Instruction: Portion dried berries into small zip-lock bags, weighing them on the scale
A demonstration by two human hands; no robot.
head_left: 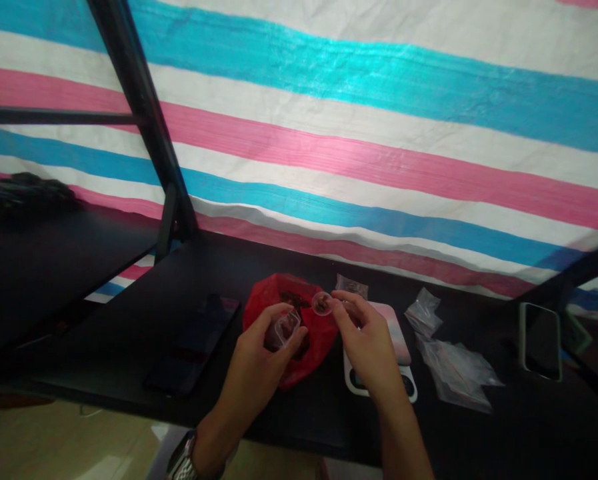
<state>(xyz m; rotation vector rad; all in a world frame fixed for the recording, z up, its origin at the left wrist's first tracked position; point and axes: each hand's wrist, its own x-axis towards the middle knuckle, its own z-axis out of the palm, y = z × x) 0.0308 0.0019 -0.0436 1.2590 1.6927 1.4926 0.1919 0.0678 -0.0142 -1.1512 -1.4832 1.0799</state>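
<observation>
My left hand [256,357] is closed around a small clear plastic bag [285,328], its mouth held apart between thumb and fingers. In my right hand [366,337] is a small clear round scoop [321,305] with brown bits in it, pinched between thumb and fingers. Both hands are over a red plastic bag [316,350], which lies open with dark brown loose material [293,300] inside. Partly under my right forearm stands a white kitchen scale [396,333]. Behind it lies a small filled clear bag [353,287].
Several clear zip bags [459,373] lie in a loose pile to the right of the scale. A phone [541,341] rests at the far right, and a dark flat device [193,347] lies on the left of the black table [329,427]. Striped sheeting [353,140] hangs behind.
</observation>
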